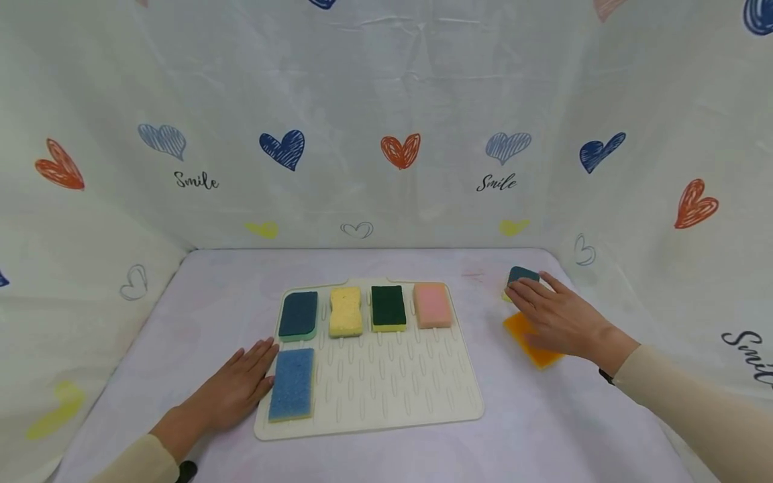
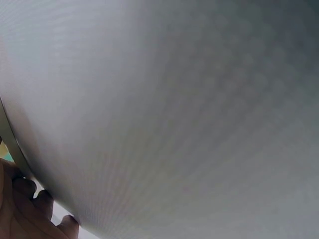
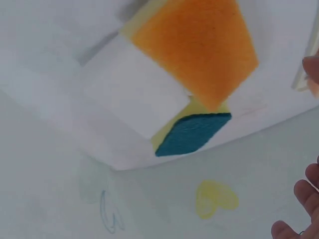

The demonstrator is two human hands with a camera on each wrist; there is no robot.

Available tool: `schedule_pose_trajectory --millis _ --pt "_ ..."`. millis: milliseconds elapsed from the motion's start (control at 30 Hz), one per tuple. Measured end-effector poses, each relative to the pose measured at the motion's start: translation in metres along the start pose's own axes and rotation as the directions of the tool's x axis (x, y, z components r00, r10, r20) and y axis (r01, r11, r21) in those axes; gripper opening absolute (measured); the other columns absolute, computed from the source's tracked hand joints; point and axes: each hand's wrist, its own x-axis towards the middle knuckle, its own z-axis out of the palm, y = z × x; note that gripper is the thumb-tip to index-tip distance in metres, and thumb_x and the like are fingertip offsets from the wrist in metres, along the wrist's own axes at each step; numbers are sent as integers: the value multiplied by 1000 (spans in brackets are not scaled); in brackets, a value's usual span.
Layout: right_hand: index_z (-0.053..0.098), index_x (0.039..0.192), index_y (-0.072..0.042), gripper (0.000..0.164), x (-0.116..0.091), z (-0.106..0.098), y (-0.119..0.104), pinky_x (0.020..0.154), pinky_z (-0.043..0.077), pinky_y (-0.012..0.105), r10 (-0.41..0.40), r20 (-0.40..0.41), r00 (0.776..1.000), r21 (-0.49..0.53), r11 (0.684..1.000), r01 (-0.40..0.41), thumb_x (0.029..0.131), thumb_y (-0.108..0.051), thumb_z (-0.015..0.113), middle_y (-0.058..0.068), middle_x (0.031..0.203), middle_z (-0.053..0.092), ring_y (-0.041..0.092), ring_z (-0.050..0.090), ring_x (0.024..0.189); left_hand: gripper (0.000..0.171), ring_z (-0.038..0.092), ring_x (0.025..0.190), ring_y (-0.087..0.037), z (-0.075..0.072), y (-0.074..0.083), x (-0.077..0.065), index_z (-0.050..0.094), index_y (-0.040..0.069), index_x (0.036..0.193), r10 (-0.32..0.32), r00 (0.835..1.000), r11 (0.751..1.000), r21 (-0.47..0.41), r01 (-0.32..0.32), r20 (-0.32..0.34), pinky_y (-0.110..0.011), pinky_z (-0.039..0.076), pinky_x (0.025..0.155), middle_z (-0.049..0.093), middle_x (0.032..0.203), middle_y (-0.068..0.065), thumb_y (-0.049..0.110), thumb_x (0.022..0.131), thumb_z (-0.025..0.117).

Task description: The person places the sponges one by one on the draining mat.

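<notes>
My left hand [image 1: 232, 389] rests flat at the left edge of a cream ribbed mat [image 1: 386, 382], fingers extended, beside a blue sponge [image 1: 291, 384]. To the right of the mat, my right hand [image 1: 564, 318] reaches over loose sponges with its fingers fairly straight. Partly covered by it are an orange sponge [image 1: 540, 345] and a teal-topped yellow sponge [image 1: 523, 274]. The right wrist view also shows a white block [image 3: 134, 84] touching these two, hidden from the head view. Nothing is visibly gripped in either hand.
Along the mat's top lie a dark blue sponge [image 1: 298, 313], a yellow sponge [image 1: 345, 312], a dark green sponge [image 1: 388, 307] and a pink sponge [image 1: 432, 305]. White cloth [image 1: 398, 87] printed with hearts hangs behind and beside the table [image 1: 386, 463].
</notes>
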Motion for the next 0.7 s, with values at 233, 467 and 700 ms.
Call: schedule_pose_trajectory --millis 233,467,700 --pt "38 147 -5 106 -26 9 7 113 31 58 -63 69 996 74 996 58 67 -60 80 11 152 43 32 42 138 62 30 146 -35 -3 0 -1 32 5 152 -1 1000 1000 -2 1 10 -58 29 114 31 159 -14 44 104 41" --pt "39 148 -7 102 -26 26 3 114 30 59 -52 140 989 101 994 38 68 -55 80 9 153 42 32 40 140 62 30 146 -35 -4 1 -2 32 5 152 -5 1000 1000 -4 5 14 -58 28 114 30 159 -14 42 104 42" --pt "39 148 -8 96 -19 38 1 114 29 60 -19 203 979 114 993 -4 70 -48 78 9 153 41 33 38 141 61 31 146 -34 -7 4 -1 33 5 152 1 1000 1000 3 -1 15 -57 29 114 31 158 -14 42 104 42"
